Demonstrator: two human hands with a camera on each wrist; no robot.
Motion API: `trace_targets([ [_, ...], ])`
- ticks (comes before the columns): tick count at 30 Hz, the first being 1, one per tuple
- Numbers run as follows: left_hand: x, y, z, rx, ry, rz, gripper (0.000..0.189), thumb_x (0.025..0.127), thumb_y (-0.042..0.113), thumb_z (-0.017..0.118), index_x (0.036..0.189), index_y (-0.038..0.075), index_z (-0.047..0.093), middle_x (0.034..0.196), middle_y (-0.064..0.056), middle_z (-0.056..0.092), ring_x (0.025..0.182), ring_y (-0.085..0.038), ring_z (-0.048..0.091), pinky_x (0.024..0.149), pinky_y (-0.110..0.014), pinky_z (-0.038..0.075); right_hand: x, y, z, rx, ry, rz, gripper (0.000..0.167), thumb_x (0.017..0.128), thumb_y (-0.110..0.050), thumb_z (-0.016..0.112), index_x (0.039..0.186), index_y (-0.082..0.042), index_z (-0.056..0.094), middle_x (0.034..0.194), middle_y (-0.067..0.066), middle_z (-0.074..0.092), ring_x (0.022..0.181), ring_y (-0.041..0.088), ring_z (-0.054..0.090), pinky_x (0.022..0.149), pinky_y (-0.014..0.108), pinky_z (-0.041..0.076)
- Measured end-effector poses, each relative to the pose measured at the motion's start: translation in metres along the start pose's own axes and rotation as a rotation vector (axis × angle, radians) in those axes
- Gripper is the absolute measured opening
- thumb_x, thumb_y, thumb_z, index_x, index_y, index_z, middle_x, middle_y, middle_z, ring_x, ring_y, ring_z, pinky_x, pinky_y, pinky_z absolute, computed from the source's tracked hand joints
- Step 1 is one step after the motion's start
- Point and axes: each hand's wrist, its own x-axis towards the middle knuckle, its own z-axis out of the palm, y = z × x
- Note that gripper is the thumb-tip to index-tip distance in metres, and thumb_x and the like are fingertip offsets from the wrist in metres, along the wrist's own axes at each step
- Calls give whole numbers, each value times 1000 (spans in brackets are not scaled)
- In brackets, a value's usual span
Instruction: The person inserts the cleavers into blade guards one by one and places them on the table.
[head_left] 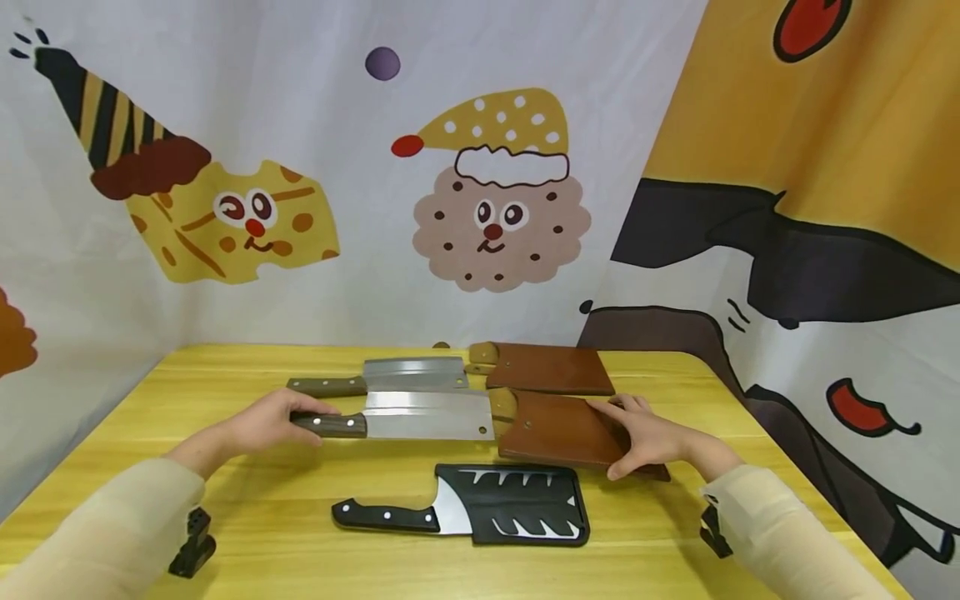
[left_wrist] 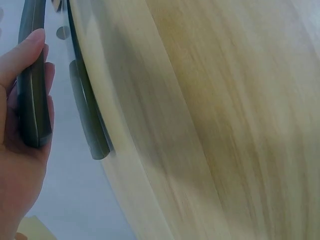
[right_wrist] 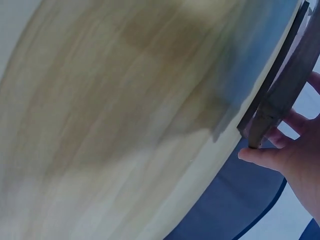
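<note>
Cleaver (head_left: 429, 417) in L hand (head_left: 266, 422), gap btwn btm edge & sheathed knife (head_left: 495, 505)

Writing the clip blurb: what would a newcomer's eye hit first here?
Likely the nearer bare-bladed cleaver, mid-view, its dark handle gripped by the left hand, with a brown sheath by its square end in the right hand. Next, the cartoon cookie on the backdrop behind, then the black-covered knife nearest the camera.

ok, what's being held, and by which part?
Left hand: rectangular steel cleaver, by its dark brown handle. Right hand: flat brown sheath, by its right end.
</note>
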Motion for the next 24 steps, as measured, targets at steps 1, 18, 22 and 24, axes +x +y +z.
trace_targets([
  [1, 0, 0, 0, 0, -1, 1, 41, 78, 17, 75, 115, 4, 67, 114, -16, 66, 90, -9, 58, 73, -21, 47, 0, -2, -1, 1, 2, -5, 108, 60, -45, 83, 146, -6, 30, 137, 28, 29, 122, 46, 26, 87, 67, 36],
  [18, 3, 1, 3, -36, -23, -8, 41, 79, 16, 74, 117, 4, 66, 114, -17, 66, 85, -7, 57, 70, -21, 48, 4, -12, 0, -43, 16, -39, 107, 59, -47, 83, 146, -10, 32, 132, 23, 32, 119, 43, 29, 87, 62, 39],
  [22, 2, 1, 1, -27, -13, -16, 41, 79, 16, 74, 117, 4, 65, 115, -18, 65, 85, -8, 57, 70, -21, 47, 5, -12, -1, -45, 16, -39, 107, 59, -46, 83, 146, -10, 31, 133, 24, 32, 119, 43, 29, 87, 63, 39],
  [24, 2, 1, 0, -23, -8, -14, 42, 79, 16, 74, 117, 4, 65, 115, -18, 65, 85, -9, 56, 70, -21, 47, 5, -12, -1, -41, 17, -41, 107, 60, -46, 83, 146, -9, 32, 133, 24, 31, 119, 43, 29, 87, 63, 39],
])
